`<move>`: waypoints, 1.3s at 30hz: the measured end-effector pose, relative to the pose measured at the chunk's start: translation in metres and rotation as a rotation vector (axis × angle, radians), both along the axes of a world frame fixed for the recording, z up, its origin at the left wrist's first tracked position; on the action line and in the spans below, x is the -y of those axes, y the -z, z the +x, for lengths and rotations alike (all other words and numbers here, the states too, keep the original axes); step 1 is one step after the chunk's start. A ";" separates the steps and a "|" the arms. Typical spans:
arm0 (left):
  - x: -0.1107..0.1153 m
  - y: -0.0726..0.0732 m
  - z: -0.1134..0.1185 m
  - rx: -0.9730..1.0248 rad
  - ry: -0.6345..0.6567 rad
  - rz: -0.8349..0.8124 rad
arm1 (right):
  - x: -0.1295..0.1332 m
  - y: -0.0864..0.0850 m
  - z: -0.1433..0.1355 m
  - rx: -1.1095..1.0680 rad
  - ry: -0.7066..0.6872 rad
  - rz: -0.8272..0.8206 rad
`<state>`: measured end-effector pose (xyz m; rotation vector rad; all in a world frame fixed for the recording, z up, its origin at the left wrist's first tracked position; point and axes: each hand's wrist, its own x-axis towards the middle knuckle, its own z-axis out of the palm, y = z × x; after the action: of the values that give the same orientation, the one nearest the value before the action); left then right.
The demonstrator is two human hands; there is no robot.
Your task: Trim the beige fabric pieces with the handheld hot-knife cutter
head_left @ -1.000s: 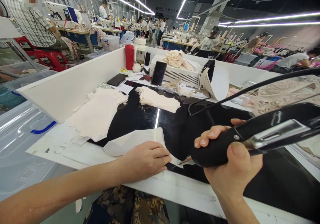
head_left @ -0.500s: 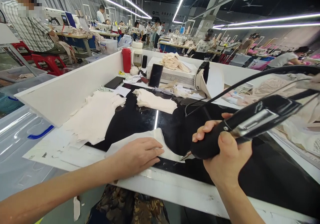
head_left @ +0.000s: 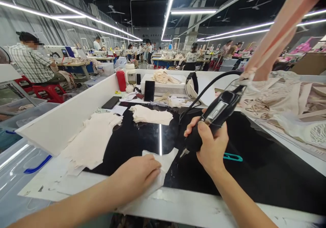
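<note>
While the left hand (head_left: 137,173) is pressed flat, fingers extended, on a white fabric piece (head_left: 163,161) at the near edge of the black worktop (head_left: 254,173), the right hand (head_left: 211,146) is closed around the black handle of a corded cutting tool (head_left: 214,119), its metal tip held just beside the piece's right edge. The fabric piece is judged light, thin and limp, apt to slide on the glossy surface; it is best pinned by a flat palm close to the line being worked. The tool appears rigid and moderately weighty, and is gripped low on its handle. Further out, two stacks of cream pieces (head_left: 94,139) (head_left: 150,114) are laid on the worktop. At the left, a clear plastic bin (head_left: 15,167) with a blue handle is seen; its contents cannot be made out. A red bottle (head_left: 121,80) is stood by the white partition (head_left: 63,119).
</note>
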<state>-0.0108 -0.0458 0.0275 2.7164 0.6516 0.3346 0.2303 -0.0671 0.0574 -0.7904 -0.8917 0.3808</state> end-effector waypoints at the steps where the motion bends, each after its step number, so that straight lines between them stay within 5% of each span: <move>1: -0.009 -0.003 0.003 -0.005 0.011 0.029 | 0.000 0.001 -0.002 -0.006 -0.006 -0.004; 4: -0.038 -0.008 0.017 0.025 0.148 0.131 | -0.001 0.003 -0.006 -0.033 -0.014 -0.011; 10: -0.074 -0.007 0.039 -0.026 0.396 -0.026 | -0.004 0.005 -0.015 -0.038 -0.046 -0.021; 22: -0.083 -0.012 0.035 -0.233 0.384 -0.131 | -0.011 0.002 -0.026 -0.048 -0.075 0.004; 39: -0.081 -0.012 0.039 -0.224 0.379 -0.186 | -0.006 0.008 -0.026 -0.001 -0.049 -0.024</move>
<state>0.0280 0.0348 0.0392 2.6405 0.1976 -0.1189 0.2039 -0.0609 0.0493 -0.7917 -0.9085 0.4357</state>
